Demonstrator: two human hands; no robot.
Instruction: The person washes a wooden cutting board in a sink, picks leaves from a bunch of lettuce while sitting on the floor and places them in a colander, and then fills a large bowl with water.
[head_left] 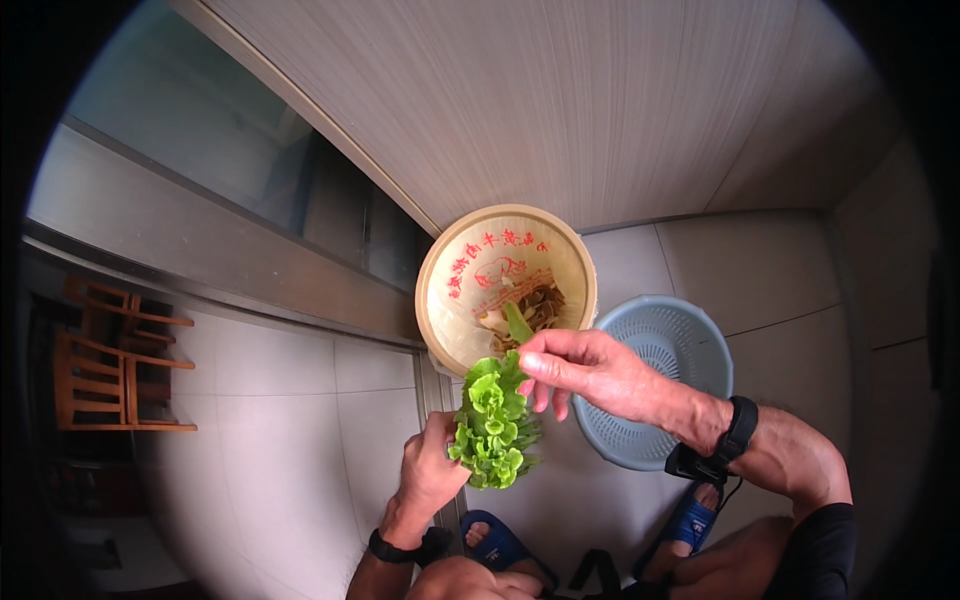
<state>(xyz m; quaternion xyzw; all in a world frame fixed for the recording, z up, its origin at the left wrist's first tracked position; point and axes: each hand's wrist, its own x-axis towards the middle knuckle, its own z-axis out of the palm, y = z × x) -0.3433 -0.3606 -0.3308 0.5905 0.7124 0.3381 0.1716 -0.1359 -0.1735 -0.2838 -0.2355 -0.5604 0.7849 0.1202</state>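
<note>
A bunch of bright green leafy lettuce (490, 425) is gripped in my left hand (432, 465), its frilly leaves upward. The fingers of that hand wrap round its left side and are partly hidden by leaves. Just above and to the right, my right hand (580, 370) pinches a single green lettuce leaf (517, 325) between thumb and forefinger. That leaf points over the near rim of a round tan bin (437, 290). Inside the bin's pale liner with red print lie brown and whitish plant scraps (538, 305).
A light blue plastic colander (700, 325) stands on the tiled floor right of the bin, partly under my right forearm. A wood-grain panel (560, 110) rises behind the bin. Wooden chairs (120, 380) stand at the far left, past a door track. My feet wear blue slippers (497, 545).
</note>
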